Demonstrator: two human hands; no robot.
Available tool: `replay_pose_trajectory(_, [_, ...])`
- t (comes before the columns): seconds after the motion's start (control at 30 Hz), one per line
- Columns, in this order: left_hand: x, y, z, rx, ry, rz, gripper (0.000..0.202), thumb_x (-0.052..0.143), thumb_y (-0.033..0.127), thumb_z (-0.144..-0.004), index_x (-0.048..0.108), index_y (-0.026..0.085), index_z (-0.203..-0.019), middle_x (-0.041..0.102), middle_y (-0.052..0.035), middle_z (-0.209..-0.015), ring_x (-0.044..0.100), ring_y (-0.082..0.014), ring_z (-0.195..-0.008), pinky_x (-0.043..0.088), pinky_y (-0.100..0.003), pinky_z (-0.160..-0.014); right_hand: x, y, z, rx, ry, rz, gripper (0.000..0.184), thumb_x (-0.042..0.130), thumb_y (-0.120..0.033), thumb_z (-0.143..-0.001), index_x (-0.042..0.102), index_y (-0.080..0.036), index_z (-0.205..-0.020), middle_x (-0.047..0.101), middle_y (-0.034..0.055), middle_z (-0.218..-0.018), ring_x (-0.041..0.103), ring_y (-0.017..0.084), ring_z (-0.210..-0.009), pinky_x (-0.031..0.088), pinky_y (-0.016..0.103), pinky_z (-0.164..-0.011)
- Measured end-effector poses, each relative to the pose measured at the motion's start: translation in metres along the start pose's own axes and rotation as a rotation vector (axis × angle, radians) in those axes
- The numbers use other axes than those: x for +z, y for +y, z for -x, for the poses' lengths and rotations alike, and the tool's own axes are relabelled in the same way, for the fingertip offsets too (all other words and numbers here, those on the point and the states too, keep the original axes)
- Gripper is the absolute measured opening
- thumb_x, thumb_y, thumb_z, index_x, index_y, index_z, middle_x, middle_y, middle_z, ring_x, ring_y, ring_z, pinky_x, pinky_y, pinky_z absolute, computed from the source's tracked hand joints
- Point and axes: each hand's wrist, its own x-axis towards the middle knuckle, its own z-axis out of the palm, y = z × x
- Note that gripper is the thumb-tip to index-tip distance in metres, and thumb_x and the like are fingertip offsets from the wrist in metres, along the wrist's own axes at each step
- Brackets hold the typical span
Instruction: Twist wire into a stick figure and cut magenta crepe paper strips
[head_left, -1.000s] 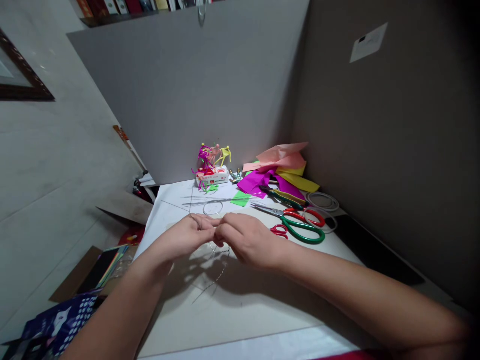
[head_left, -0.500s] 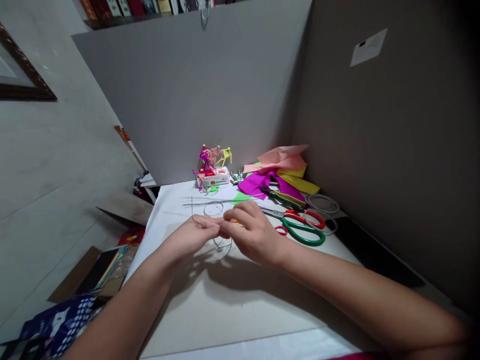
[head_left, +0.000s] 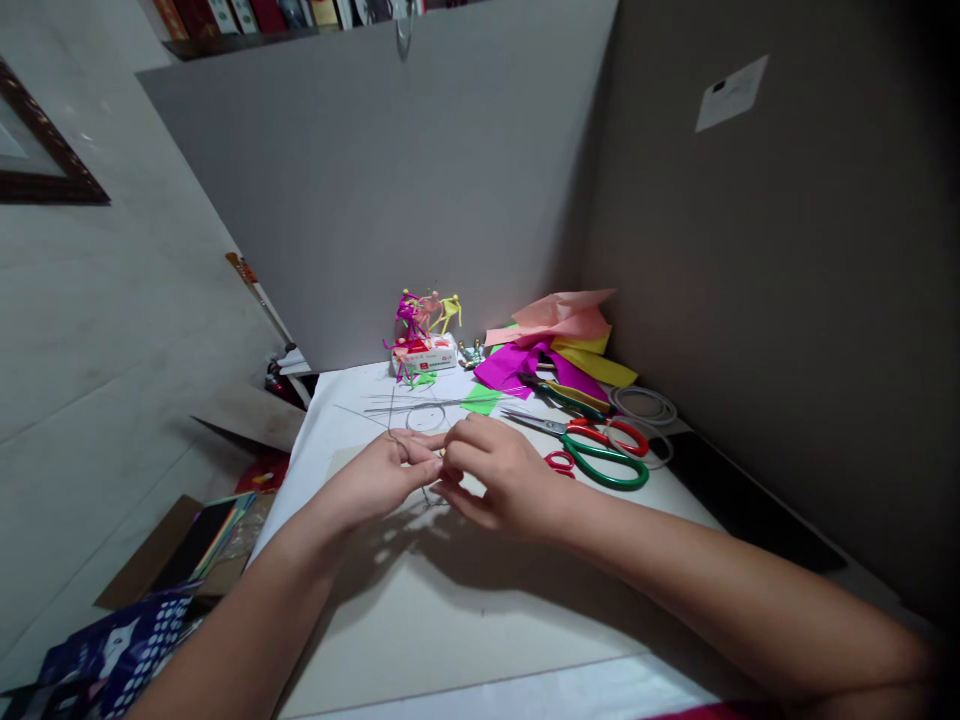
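Two bare hands at mid-table, fingertips nearly touching. Left hand point(head_left: 379, 478): narrow pinch on thin wire point(head_left: 391, 436), one end rising toward 12 o'clock, remainder below at 6 o'clock. Right hand point(head_left: 501, 482): narrow curl against same wire, hold unconfirmed behind fingers. Scissors point(head_left: 604, 466) at 3 o'clock; magenta paper point(head_left: 510, 368) at 1 o'clock; wire figures point(head_left: 420, 325) at 12 o'clock.

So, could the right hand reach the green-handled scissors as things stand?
Probably yes: the right hand lies close to the green-handled scissors, with only the small red scissor handles between them.
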Motion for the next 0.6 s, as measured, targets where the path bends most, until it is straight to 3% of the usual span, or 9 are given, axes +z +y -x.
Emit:
replay_pose_trajectory(0.17, [-0.006,0.000,0.004,-0.100,0.105,0.075,0.023,0.060,0.036,-0.078,0.074,0.019,-0.074,0.065,-0.0094,-0.116,0.056,-0.0262,-0.109,0.040,-0.037,-0.093,-0.004,0.003,-0.006,0.468,0.189,-0.627,0.025,0.050,-0.030,-0.085,0.055,-0.016,-0.065,0.056,0.0022,-0.067,0.052,0.014,-0.067,0.040,0.026,-0.063])
replay_pose_trajectory(0.23, [-0.006,0.000,0.004,-0.116,0.149,0.048,0.023,0.060,0.036,-0.078,0.075,0.020,-0.076,0.063,-0.0089,-0.120,0.055,-0.0262,-0.112,0.039,-0.038,-0.094,-0.005,0.005,-0.008,0.577,0.208,-0.721,0.029,0.047,-0.032,-0.087,0.059,-0.016,-0.066,0.060,0.0027,-0.067,0.055,0.015,-0.067,0.042,0.027,-0.063])
replay_pose_trajectory(0.4, [-0.001,0.003,0.002,-0.122,0.248,0.045,0.025,0.060,0.039,-0.077,0.075,0.019,-0.075,0.068,-0.0089,-0.110,0.059,-0.0259,-0.106,0.041,-0.036,-0.092,-0.009,0.007,-0.010,0.470,0.194,-0.427,0.017,0.059,-0.025,-0.081,0.069,-0.017,-0.069,0.068,0.0028,-0.069,0.060,0.015,-0.066,0.043,0.027,-0.066])
replay_pose_trajectory(0.6, [0.009,-0.003,0.000,-0.234,0.340,0.186,0.027,0.063,0.041,-0.075,0.074,0.016,-0.078,0.074,-0.0066,-0.081,0.064,-0.0218,-0.082,0.045,-0.031,-0.077,-0.012,0.004,-0.014,0.661,0.213,-0.810,0.015,0.062,-0.027,-0.078,0.070,-0.015,-0.075,0.070,0.0050,-0.068,0.066,0.018,-0.067,0.052,0.029,-0.064])
